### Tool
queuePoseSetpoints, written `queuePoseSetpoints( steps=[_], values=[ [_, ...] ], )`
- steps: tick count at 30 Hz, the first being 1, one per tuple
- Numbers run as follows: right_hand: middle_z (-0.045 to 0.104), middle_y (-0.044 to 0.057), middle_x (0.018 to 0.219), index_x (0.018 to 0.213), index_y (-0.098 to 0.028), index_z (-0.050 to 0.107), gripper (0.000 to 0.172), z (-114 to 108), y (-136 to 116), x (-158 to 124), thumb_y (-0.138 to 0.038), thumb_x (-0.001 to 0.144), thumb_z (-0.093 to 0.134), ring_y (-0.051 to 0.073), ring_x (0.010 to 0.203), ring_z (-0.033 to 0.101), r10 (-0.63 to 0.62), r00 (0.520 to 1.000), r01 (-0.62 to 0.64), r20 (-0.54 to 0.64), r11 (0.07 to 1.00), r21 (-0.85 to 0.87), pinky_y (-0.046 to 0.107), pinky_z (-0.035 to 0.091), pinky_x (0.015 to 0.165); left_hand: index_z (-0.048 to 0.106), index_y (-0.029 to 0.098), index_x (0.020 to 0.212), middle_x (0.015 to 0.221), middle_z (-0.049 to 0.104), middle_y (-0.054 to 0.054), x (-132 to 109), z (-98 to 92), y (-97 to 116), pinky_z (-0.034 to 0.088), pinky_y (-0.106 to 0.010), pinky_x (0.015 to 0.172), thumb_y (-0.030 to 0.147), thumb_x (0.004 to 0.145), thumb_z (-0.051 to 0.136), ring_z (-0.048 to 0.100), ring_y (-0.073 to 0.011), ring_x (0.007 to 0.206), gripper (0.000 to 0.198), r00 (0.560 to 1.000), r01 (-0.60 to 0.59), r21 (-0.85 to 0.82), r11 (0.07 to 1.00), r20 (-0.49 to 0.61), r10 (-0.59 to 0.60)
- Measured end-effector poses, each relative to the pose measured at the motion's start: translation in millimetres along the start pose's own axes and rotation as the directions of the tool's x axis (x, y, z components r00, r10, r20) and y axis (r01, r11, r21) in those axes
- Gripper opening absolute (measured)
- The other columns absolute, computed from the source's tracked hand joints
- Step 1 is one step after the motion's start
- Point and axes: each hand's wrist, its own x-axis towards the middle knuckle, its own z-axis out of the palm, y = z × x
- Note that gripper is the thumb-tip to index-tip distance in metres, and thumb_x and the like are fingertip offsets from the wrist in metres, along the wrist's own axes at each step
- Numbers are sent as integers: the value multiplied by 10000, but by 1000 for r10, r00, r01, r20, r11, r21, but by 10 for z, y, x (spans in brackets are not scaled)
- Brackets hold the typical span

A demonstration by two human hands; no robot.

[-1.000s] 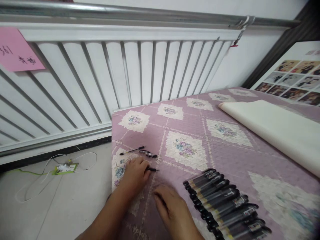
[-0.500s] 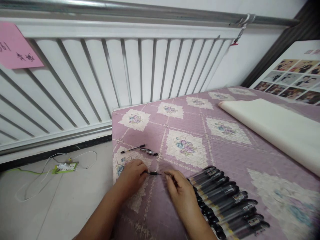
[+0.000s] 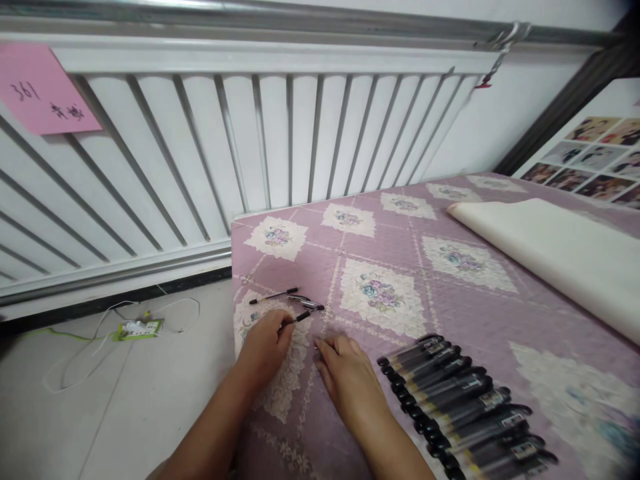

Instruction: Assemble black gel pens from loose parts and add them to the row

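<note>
My left hand (image 3: pixel 266 343) is closed around a thin pen part (image 3: pixel 301 317), whose black end sticks out past the fingers toward the upper right. Just to its right, my right hand (image 3: pixel 347 377) has thumb and forefinger pinched together low over the cloth. A tiny dark speck shows at those fingertips, too small to name. Beyond the left hand lie a slim pen refill (image 3: pixel 273 296) with a black end and dark pen caps with clips (image 3: pixel 307 303). To the right of my right hand, several black capped gel pens (image 3: pixel 463 393) lie side by side in a slanting row.
A purple floral cloth (image 3: pixel 320 267) covers the bed-like surface. A rolled cream sheet (image 3: pixel 545 247) lies at right, before a photo board (image 3: pixel 595 160). Behind stands a white radiator (image 3: pixel 300 133) with a pink note (image 3: pixel 47 93). A power strip (image 3: pixel 140 329) with cables is on the floor.
My hands have moved apart. The left one has drawn the pen part up and away, tilting its end upward; the right has shifted slightly left and down. The view has turned slightly left.
</note>
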Motion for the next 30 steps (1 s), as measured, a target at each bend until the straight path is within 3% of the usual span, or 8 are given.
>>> queuePoseSetpoints(
  steps=[5,7,12,15,18,25,27,30],
  values=[
    [618,66,837,888,-209,682,126,38,35,-4,-139,832,594,234,826,561,-2,1000,4,21,995,-104,327,447,726,606,212,933,907,643,-27,-7,84,94,447,-307,774,208,881,470,584,-189,867,146,998,-57,-41,998,13,57],
    [610,62,806,791,-198,657,110,35,54,-14,-129,828,581,230,806,561,0,1000,0,3,997,-79,322,444,713,617,220,1006,951,650,-31,-7,113,116,451,-315,823,203,890,463,585,-191,914,194,996,-85,-57,995,32,87],
    [623,39,797,818,-199,624,126,-68,102,-19,-167,846,506,191,777,587,85,990,-48,-112,952,301,296,464,701,616,259,1126,1026,649,-28,-9,156,127,455,-310,872,226,920,443,582,-185,966,271,989,-122,-63,991,82,127],
    [645,27,757,886,-199,640,164,-127,142,-1,-314,846,530,175,709,597,282,947,-150,-155,813,562,284,478,663,638,265,1097,979,650,-27,-13,149,134,462,-305,831,243,924,441,586,-187,923,263,986,-123,-34,992,107,126],
    [687,45,816,987,-187,663,316,-134,174,18,-431,798,599,191,757,623,446,891,-229,-83,601,766,296,500,684,660,265,1049,930,646,-24,-20,132,148,456,-292,785,238,922,447,585,-182,875,249,984,-134,-6,991,120,134],
    [665,9,779,879,-202,672,370,-57,185,42,-487,658,755,152,703,620,589,798,-242,130,114,964,282,513,673,674,252,990,877,641,-24,-30,123,129,432,-302,777,210,903,495,585,-186,841,203,975,-201,35,979,102,196],
    [660,2,796,867,-208,670,371,-56,186,47,-477,635,777,145,713,619,614,776,-226,142,61,972,274,513,675,670,256,988,891,647,-23,-33,120,128,425,-311,793,217,903,498,588,-187,851,196,973,-210,31,977,104,206],
    [653,-4,781,862,-207,672,372,-67,184,51,-477,630,782,129,677,595,606,781,-242,149,74,967,252,500,641,665,259,987,922,653,-26,-40,106,146,408,-329,826,220,899,496,588,-193,883,195,972,-206,22,978,120,202]
  ],
)
